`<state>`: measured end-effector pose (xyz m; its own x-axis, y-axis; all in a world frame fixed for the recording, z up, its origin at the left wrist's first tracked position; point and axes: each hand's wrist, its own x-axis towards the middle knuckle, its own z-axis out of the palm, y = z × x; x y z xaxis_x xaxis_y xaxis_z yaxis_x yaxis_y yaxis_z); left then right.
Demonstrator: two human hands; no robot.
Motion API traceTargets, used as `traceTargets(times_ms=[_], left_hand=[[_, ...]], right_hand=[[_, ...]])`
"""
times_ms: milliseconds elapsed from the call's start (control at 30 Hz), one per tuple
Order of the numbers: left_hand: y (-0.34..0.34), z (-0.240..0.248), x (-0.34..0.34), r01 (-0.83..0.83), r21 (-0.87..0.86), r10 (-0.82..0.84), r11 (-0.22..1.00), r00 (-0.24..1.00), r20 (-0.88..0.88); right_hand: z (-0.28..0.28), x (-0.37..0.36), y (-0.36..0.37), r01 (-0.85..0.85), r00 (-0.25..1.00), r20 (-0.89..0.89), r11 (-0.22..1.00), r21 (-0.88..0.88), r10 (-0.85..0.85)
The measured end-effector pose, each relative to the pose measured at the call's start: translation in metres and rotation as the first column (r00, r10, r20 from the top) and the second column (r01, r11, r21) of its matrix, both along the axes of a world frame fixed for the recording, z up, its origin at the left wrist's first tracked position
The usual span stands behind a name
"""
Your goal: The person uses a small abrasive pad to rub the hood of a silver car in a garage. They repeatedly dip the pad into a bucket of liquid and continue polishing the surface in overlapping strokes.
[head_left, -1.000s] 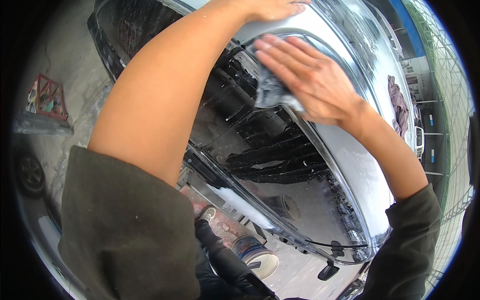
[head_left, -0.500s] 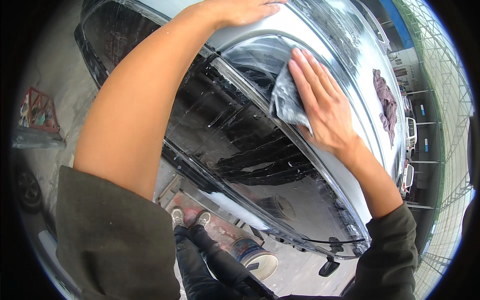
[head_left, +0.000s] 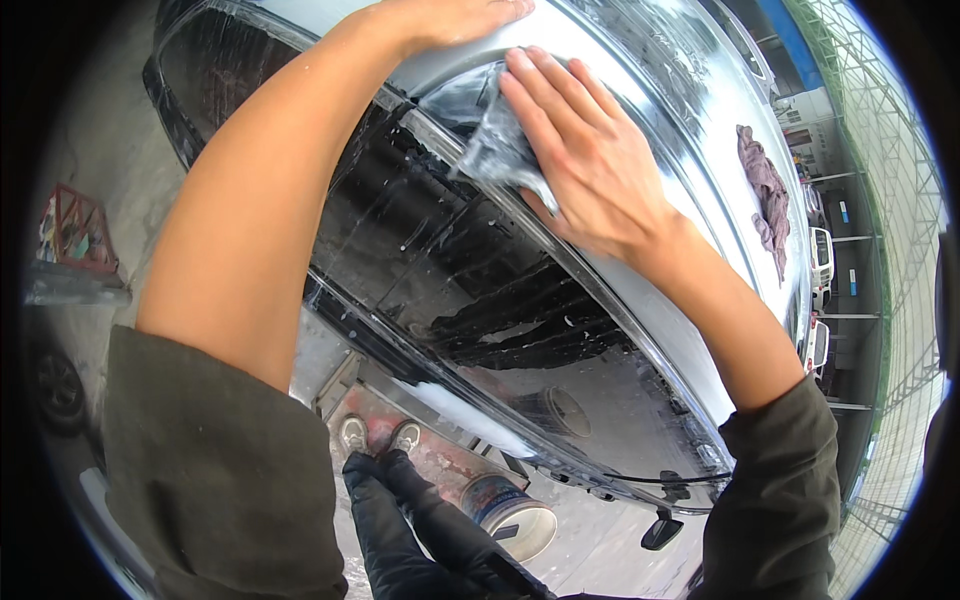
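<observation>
My right hand (head_left: 590, 150) presses its outstretched fingers on a wet grey sheet (head_left: 497, 150), smeared with whitish film. I cannot tell whether it is cloth or sanding paper. It lies on the curved roof edge of a silver car (head_left: 660, 325), just above the dark side window (head_left: 480, 285), with one corner over the window trim. Farther up, my left hand (head_left: 460, 22) rests flat on the roof with nothing in it; its fingertips reach the picture's upper part. White, milky streaks cover the roof near both hands.
A crumpled purple-brown cloth (head_left: 765, 200) lies on the roof to the right. Below, a bucket (head_left: 510, 518) stands on the floor near my feet, which are on a reddish platform (head_left: 435, 440). The car's wing mirror (head_left: 661, 532) juts out. A red rack (head_left: 78, 230) is at left.
My right hand has slid the wet grey sheet up and to the left along the roof edge, nearer my left hand. My left hand has shifted slightly left, still on the roof.
</observation>
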<state>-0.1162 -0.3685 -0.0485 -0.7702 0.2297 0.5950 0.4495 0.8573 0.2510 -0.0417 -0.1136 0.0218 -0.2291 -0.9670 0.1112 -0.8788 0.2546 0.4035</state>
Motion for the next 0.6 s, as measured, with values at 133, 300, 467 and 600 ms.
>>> traceTargets(times_ms=[133, 300, 467, 600], left_hand=[[-0.005, -0.007, -0.008, 0.0, -0.02, 0.0, 1.0, 1.0, -0.005], [-0.01, -0.01, -0.002, -0.053, -0.033, 0.053, 0.998, 0.999, -0.006], [0.004, -0.011, -0.007, -0.09, -0.11, 0.081, 0.99, 0.993, -0.084], [0.004, -0.019, 0.009, -0.194, -0.037, 0.184, 0.98, 0.965, -0.188]], right_hand=[[0.007, 0.005, 0.021, 0.004, 1.0, -0.001, 1.0, -0.011, -0.004], [0.003, 0.018, 0.044, 0.025, 0.998, 0.058, 1.0, -0.004, -0.025], [-0.01, -0.01, -0.005, -0.081, 0.996, 0.028, 0.987, -0.135, 0.086], [-0.002, 0.006, 0.032, 0.004, 1.0, 0.004, 0.99, -0.139, -0.003]])
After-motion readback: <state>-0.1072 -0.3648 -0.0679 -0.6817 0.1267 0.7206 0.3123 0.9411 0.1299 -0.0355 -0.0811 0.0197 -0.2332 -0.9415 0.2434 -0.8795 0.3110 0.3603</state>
